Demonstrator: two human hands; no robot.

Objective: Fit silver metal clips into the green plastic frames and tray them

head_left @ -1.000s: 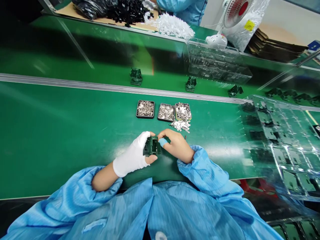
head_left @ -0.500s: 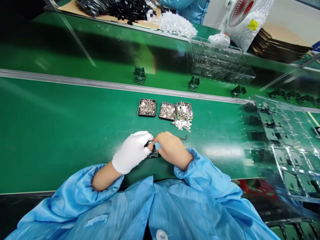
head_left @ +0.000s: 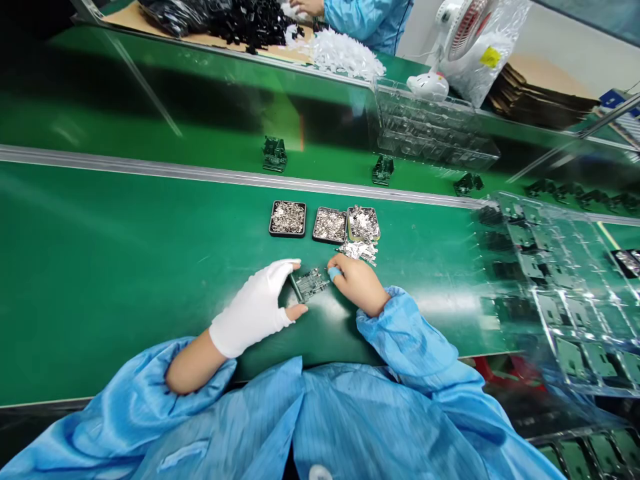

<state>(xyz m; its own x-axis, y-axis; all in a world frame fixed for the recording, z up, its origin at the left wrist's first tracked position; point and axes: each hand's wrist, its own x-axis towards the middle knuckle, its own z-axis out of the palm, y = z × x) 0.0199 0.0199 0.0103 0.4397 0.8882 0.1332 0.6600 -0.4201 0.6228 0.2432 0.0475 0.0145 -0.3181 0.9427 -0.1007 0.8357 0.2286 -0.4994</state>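
Note:
A small green part with metal fittings [head_left: 311,285] lies on the green work surface between my hands. My left hand [head_left: 255,308], in a white glove with bare fingertips, grips it by its left side between thumb and fingers. At its right end is my right hand [head_left: 359,283], with a blue wrap on one digit and the fingers pinched together; what they hold, if anything, is too small to tell. Just beyond are three small trays of metal pieces [head_left: 287,219], [head_left: 330,225], [head_left: 364,223], with a loose pile of metal pieces [head_left: 361,251] in front.
A metal rail [head_left: 200,175] crosses the green surface, with several green assemblies beyond it [head_left: 275,154]. Clear plastic trays [head_left: 565,280] with green parts stand at the right. Behind a clear panel are white pieces [head_left: 345,53], a fan [head_left: 463,30] and another person's blue sleeve [head_left: 357,17].
My hands have moved apart, my left hand opening wider around the green part, which now shows more fully. The camera view has shifted slightly. The other person's hand has come into view.

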